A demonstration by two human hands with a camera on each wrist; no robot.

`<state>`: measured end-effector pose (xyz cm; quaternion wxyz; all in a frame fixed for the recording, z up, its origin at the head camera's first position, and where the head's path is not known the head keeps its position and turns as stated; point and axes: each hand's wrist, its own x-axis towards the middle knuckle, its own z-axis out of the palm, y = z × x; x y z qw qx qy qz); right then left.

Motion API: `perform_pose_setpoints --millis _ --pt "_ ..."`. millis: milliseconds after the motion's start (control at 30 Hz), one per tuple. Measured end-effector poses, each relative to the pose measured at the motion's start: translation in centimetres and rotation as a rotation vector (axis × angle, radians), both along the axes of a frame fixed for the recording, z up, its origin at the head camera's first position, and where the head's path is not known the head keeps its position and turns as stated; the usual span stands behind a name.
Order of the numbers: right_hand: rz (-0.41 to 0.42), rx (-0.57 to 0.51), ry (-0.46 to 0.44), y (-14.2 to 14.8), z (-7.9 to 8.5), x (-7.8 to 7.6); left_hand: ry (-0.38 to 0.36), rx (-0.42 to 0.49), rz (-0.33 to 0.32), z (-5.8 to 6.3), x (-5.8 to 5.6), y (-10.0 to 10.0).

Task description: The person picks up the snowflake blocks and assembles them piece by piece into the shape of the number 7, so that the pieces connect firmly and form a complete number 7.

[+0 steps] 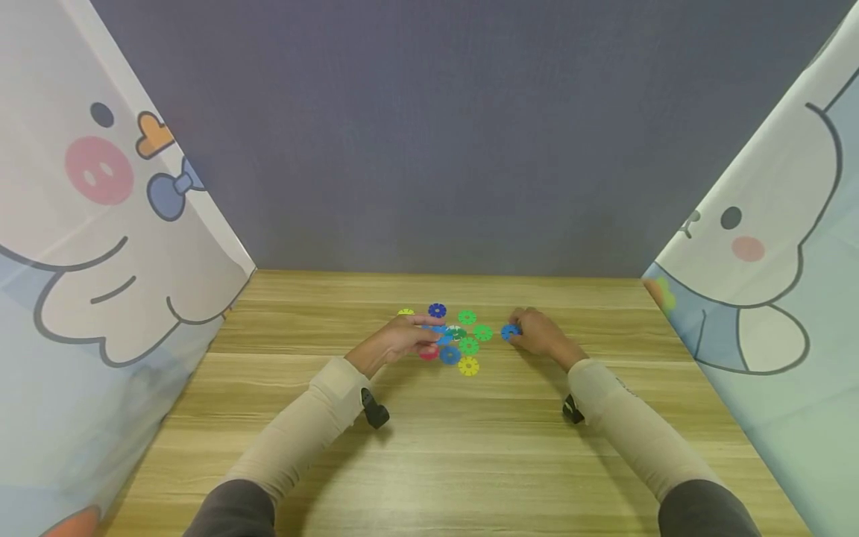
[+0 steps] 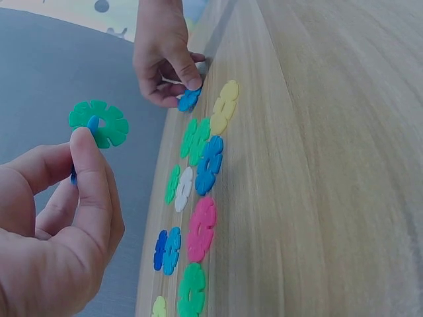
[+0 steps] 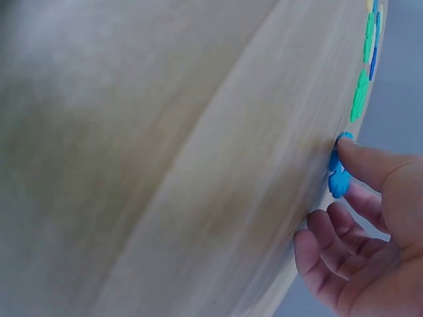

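Note:
My left hand (image 1: 394, 344) pinches a blue notched disc (image 2: 93, 123) between thumb and fingers, above the table. Joined crosswise to it is a green notched disc (image 2: 114, 131), which sticks out past the fingertips. Over to the right, my right hand (image 1: 539, 333) pinches another blue notched disc (image 3: 339, 182) down at the tabletop, thumb on top. Between the hands lie several flat discs, among them a yellow one (image 1: 468, 365), a blue one (image 1: 450, 355) and a pink one (image 2: 201, 230). In the head view the left hand partly covers the pink disc.
The wooden table (image 1: 429, 447) meets a grey panel (image 1: 443, 149) at its far edge. Printed cartoon sheets (image 1: 101, 246) stand along both sides. Toward the back of the group lie a dark blue disc (image 1: 437, 309) and a green disc (image 1: 467, 318).

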<state>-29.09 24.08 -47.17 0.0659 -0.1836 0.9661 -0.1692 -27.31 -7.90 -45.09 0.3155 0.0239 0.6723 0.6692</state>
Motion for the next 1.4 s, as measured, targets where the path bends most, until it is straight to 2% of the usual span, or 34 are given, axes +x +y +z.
perform_pose_setpoints --millis 233,633,1033,1400 --pt "-0.026 -0.023 -0.02 0.3 0.2 0.1 0.005 0.0 0.0 -0.2 0.0 0.0" --pt "0.028 -0.056 0.01 0.6 0.2 0.5 -0.004 -0.008 0.0 0.0 0.0 0.1" --pt "0.06 -0.194 -0.057 -0.3 1.1 1.1 0.004 -0.018 0.0 0.0 0.0 0.1" --pt "0.029 -0.455 -0.2 -1.2 1.2 1.6 0.003 0.002 0.005 0.0 0.1 0.2"
